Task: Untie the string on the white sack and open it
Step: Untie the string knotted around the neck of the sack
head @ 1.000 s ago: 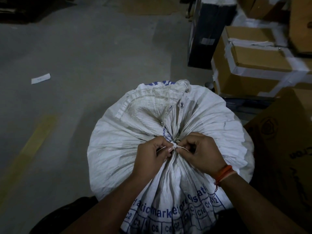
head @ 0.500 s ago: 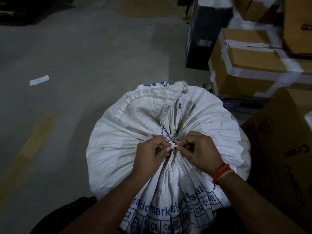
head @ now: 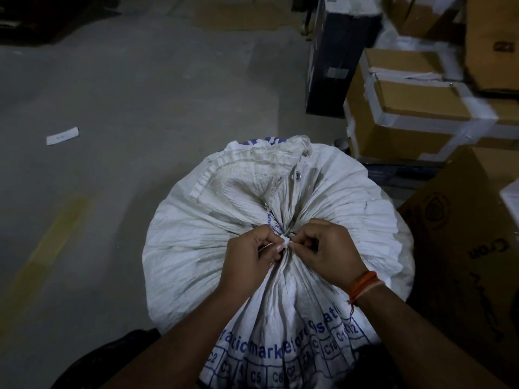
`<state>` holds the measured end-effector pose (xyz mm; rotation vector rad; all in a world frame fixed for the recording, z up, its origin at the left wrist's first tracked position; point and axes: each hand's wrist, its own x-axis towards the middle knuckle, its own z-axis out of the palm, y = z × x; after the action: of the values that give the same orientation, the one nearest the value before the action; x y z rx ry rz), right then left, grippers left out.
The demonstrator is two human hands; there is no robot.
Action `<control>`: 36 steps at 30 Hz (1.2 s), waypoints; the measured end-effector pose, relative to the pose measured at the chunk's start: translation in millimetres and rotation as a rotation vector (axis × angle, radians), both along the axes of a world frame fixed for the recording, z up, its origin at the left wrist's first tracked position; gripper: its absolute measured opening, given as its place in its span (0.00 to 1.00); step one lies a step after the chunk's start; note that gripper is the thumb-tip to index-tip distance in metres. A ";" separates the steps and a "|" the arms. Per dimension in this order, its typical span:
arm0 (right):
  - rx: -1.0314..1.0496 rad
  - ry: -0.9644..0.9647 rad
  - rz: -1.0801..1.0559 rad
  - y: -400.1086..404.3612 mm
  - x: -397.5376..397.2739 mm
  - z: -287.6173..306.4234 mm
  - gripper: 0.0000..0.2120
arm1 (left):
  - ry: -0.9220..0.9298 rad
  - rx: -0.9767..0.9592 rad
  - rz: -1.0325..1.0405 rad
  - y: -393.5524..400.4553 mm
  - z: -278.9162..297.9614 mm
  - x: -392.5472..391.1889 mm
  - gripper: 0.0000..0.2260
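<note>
A full white woven sack [head: 196,242] with blue print stands on the floor in front of me, its mouth gathered into a tight neck. A thin white string [head: 286,240] is knotted around that neck. My left hand [head: 250,262] pinches the string from the left, fingertips closed on it. From the right, my right hand [head: 328,254], with an orange thread band at the wrist, pinches the knot too. Both hands meet at the knot, which is mostly hidden by my fingers. The sack's folded top flap [head: 252,178] lies beyond the knot.
Taped cardboard boxes [head: 415,108] are stacked at the right, with a dark box [head: 334,60] behind them and a large brown carton [head: 466,248] close beside the sack. A white paper strip [head: 62,136] lies on the grey concrete floor at left, near a yellow line [head: 47,248].
My hands have drawn slightly closer together at the knot; the short string end seen beside my right fingers earlier is no longer showing. The sack stays tied.
</note>
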<state>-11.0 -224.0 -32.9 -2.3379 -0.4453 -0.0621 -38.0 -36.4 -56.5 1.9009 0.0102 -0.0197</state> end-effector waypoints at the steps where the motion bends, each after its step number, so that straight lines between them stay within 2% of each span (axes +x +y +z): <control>1: -0.001 0.003 0.000 0.0 -0.5 0.6 0.06 | -0.006 0.005 -0.003 -0.3 0.7 -0.2 0.06; 7: -0.023 0.031 0.029 -4.6 -3.2 9.2 0.07 | -0.046 0.048 -0.009 1.1 3.6 0.4 0.05; 11: -0.040 0.025 0.007 -12.8 -2.9 8.6 0.06 | 0.006 -0.014 0.005 -0.9 5.1 0.0 0.05; 16: -0.072 -0.013 -0.014 -10.8 -1.5 4.9 0.09 | 0.005 -0.001 0.001 0.0 3.4 1.4 0.07; 20: -0.070 -0.042 0.023 -0.8 -3.7 2.9 0.06 | -0.062 0.069 -0.043 -0.2 1.6 1.2 0.05; 29: -0.050 0.017 0.056 -5.2 -5.2 9.1 0.04 | -0.071 0.098 -0.034 0.9 4.6 2.1 0.07; 36: -0.087 0.020 0.013 -14.7 -1.5 13.5 0.09 | -0.011 0.019 -0.013 -1.3 5.8 2.3 0.06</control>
<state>-12.5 -238.7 -19.3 -2.4181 -0.4611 -0.0133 -35.8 -37.7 -50.7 1.9197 -0.0092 -0.0177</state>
